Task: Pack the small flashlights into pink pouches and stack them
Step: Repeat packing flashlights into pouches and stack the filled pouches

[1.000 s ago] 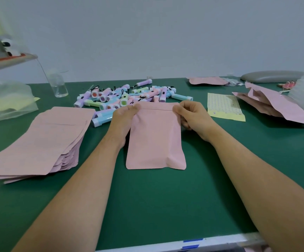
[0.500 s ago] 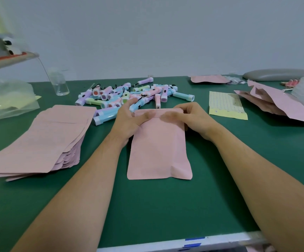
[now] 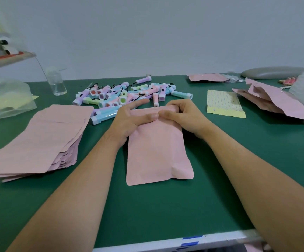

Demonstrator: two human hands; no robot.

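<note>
Since mouth likely needs sealing, hands: L hand (image 3: 129, 120) & R hand (image 3: 182, 115) pinch top edge, thumb tips together.
Pouch (image 3: 156, 151): flat, desk (image 3: 165, 206) centre.
Flashlights (image 3: 125, 95): heap beyond.
Stack (image 3: 38, 139): left, awaiting it.

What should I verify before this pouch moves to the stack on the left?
1. Grip: ok. The left hand and right hand both pinch the pouch at its top edge.
2. Seal pressed shut across the full width: cannot tell; the hands cover it.
3. Flashlight inside: cannot tell; the pouch is opaque.
4. Stack ready: ok; it lies flat, left of the left arm.
5. Flashlights left to pack: ok; a pile lies behind the pouch.
</note>
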